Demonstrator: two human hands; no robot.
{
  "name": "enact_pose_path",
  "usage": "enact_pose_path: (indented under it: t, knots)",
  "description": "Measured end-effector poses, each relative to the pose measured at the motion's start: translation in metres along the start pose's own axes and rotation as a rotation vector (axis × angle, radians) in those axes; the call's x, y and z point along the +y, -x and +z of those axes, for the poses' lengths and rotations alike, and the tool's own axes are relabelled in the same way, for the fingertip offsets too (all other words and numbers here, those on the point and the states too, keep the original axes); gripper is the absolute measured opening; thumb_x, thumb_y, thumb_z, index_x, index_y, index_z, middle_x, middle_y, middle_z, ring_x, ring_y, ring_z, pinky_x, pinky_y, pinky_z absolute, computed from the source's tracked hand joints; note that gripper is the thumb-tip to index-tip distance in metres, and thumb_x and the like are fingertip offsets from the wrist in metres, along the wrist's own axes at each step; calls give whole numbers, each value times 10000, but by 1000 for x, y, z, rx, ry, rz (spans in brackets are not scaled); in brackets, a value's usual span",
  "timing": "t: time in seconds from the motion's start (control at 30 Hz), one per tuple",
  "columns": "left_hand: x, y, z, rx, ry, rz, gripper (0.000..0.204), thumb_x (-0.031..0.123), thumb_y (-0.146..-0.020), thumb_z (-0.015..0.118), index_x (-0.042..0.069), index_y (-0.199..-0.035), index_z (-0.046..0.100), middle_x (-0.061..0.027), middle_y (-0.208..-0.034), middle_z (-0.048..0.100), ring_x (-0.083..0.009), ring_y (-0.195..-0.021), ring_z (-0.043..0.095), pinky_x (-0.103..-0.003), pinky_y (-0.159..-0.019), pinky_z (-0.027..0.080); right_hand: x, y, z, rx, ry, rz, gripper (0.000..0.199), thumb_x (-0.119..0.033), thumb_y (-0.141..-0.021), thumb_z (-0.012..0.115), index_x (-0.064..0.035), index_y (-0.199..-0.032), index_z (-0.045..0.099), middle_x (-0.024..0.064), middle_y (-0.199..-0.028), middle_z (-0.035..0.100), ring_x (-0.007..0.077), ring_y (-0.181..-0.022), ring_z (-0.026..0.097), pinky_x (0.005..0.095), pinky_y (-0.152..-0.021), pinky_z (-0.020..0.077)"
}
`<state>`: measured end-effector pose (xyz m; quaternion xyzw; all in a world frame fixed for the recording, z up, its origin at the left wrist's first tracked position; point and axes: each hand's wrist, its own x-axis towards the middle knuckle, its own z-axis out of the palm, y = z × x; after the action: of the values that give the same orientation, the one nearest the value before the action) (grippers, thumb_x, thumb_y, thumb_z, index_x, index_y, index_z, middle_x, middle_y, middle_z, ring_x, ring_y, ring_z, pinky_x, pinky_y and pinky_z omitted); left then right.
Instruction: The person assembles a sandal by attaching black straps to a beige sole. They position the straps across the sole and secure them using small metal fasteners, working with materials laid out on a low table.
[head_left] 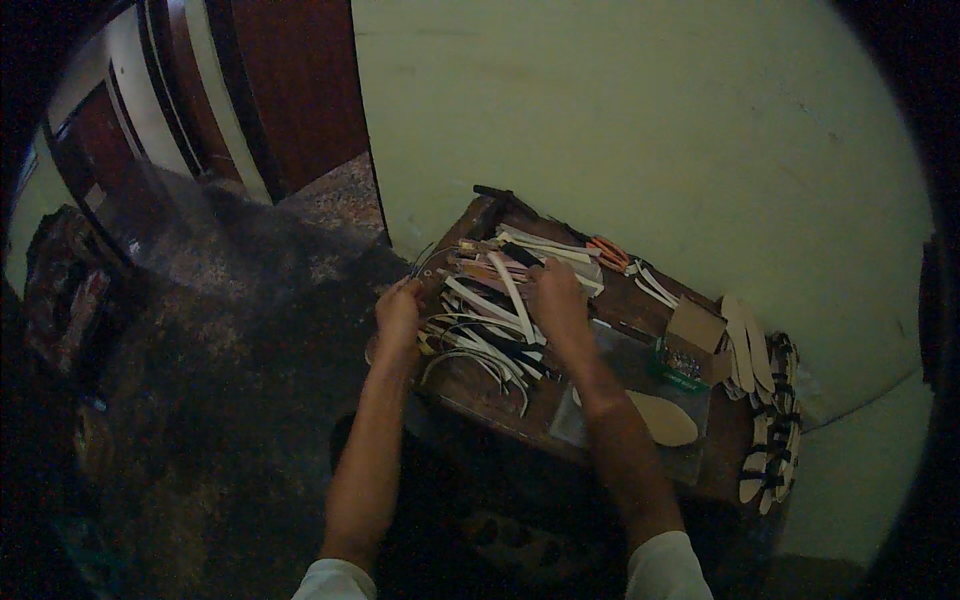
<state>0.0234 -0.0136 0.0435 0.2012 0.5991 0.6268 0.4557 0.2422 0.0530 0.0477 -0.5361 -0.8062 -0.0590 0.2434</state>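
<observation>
Strips (513,290) lie heaped on the left of the wooden table (465,390). Right hand (557,292), fingers bent, at them; left hand (400,308), fingers curled, by the table's left edge; neither grip can be told. Lifting strips singly should limit tangling.

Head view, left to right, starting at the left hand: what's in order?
Left hand → right hand → orange loop-handled tool → open box → black-strapped sandals. Strips and loose soles left out: they overlap others.
</observation>
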Motion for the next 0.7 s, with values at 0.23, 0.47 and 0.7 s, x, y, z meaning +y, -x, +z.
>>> enact_pose_path:
  t: [0.23, 0.47, 0.7]
  knots:
    - [-2, 2, 1, -76, 22, 43, 149, 202, -860, 578, 91, -934, 645, 31, -726, 546, -78, -617, 459, -258, -546, 351, -11, -3, -43, 37, -155, -88, 151, -81, -787, 649, -30, -927, 669, 162, -929, 575, 330, -938, 570, 442, -781, 496]
    - [-1, 8, 17, -138, 78, 20, 220, 280, -903, 565, 76, -954, 631, 26, -751, 566, -97, -626, 473, -274, -570, 375, 9, 19, -49, 1, -599, -4, 193, -7, -805, 639, -29, -995, 663, 140, -914, 592, 281, -849, 606, 372, -761, 499]
    - [-14, 41, 49, -449, 9, 5, 259, 210, -982, 448, 13, -1084, 582, -82, -947, 646, -144, -728, 598, -272, -617, 496, 30, 76, -89, 87, -822, 63, 224, 1, -816, 647, -47, -1034, 668, 110, -851, 590, 217, -754, 593, 299, -687, 485]
